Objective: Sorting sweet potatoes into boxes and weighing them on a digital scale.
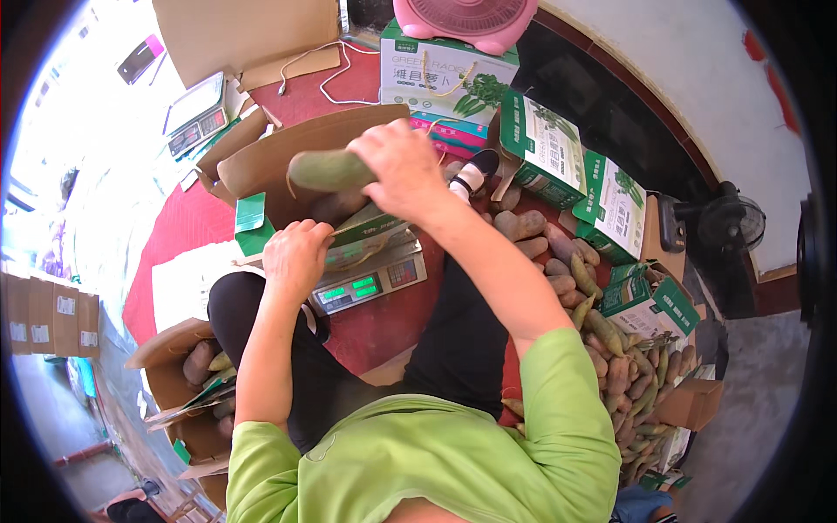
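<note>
Green-sleeved arms reach over a scale (370, 283): left hand (296, 253) grips the carton (261, 166) flap steady while right hand (401, 166), fingers clenched around a green radish (327, 170), holds it above the opening.

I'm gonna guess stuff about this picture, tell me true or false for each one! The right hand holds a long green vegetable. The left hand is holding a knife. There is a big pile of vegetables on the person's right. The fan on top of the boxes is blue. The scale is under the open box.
1. The right hand holds a long green radish. True.
2. The left hand holds a knife. False: it grips the flap of the open carton; no knife shows.
3. A pile of radishes lies on the person's right. True.
4. The fan on the boxes is blue. False: it is pink.
5. A weighing scale sits under the open carton. True.
</note>
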A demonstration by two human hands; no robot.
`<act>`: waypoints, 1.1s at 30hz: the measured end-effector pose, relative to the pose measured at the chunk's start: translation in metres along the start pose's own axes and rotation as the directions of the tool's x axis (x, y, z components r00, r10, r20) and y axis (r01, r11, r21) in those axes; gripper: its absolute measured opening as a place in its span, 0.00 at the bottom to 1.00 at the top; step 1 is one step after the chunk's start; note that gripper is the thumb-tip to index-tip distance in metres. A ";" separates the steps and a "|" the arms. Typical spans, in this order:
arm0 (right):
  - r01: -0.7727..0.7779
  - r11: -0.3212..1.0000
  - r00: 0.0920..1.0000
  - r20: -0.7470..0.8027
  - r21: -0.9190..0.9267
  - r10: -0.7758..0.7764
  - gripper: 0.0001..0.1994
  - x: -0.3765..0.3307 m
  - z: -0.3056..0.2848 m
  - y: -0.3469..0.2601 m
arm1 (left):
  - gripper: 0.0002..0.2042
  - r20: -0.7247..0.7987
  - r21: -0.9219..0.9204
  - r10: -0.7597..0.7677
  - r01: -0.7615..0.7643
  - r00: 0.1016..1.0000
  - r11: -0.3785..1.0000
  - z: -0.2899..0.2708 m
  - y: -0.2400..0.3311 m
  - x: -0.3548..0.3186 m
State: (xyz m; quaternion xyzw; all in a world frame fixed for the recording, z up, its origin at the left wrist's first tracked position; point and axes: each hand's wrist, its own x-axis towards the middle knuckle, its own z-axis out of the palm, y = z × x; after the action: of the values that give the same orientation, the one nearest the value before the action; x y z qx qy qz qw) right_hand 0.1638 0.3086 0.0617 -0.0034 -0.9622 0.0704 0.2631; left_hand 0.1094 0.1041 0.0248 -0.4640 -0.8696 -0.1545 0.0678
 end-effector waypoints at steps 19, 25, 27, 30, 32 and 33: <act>-0.944 0.302 0.327 0.257 0.132 0.909 0.14 -0.419 0.047 0.127 | 0.06 0.029 -0.080 -0.071 0.073 0.997 0.994 0.001 0.000 0.002; -0.977 0.130 0.018 0.543 -0.168 0.840 0.13 -0.563 0.059 0.023 | 0.07 0.043 -0.036 -0.081 0.082 0.996 0.996 0.004 0.007 0.004; -0.963 0.198 0.058 0.573 -0.185 0.817 0.11 -0.587 0.067 0.002 | 0.07 0.045 -0.035 -0.112 0.114 0.993 0.993 0.004 0.009 0.004; -0.891 -0.453 -0.388 0.554 -0.023 0.737 0.08 -0.623 0.088 -0.015 | 0.07 0.039 -0.051 -0.046 0.048 0.998 0.998 0.010 0.003 0.004; -0.947 -0.317 -0.294 0.514 -0.045 0.806 0.06 -0.661 0.099 -0.017 | 0.08 0.043 -0.097 -0.033 0.037 0.999 0.995 0.020 0.008 0.008; -0.947 -0.320 -0.291 0.524 -0.036 0.800 0.06 -0.653 0.102 -0.015 | 0.08 0.045 -0.083 -0.029 0.033 0.999 0.996 0.019 0.005 0.007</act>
State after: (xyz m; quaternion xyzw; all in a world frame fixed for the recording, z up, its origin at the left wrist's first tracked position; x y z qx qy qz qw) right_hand 0.6750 0.2520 -0.3536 -0.6889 -0.5636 0.4497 -0.0746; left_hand 0.1102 0.1188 0.0101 -0.4562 -0.8708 -0.1815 0.0269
